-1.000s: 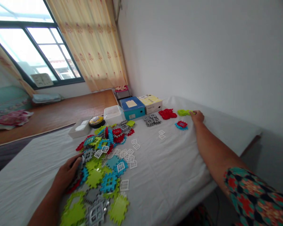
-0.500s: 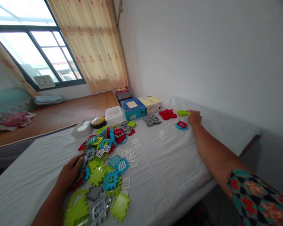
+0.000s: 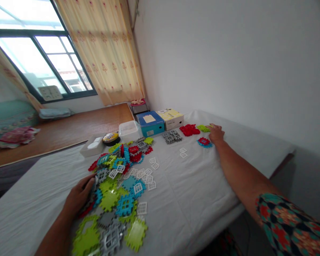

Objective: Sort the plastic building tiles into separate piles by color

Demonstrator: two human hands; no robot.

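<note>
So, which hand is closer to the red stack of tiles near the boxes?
Right. The right hand lies just right of the red stack, touching green tiles; the left hand rests far off, beside the mixed pile.

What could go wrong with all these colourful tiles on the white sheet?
The right hand reaches far to the lime-green plastic tiles; its wrist lies right beside the small red-and-blue tile stack and might nudge it apart. The little white plastic grid pieces lie loose on the white sheet, so one could easily be overlooked. The left hand rests against the big mixed heap of tiles, which could slide.
</note>
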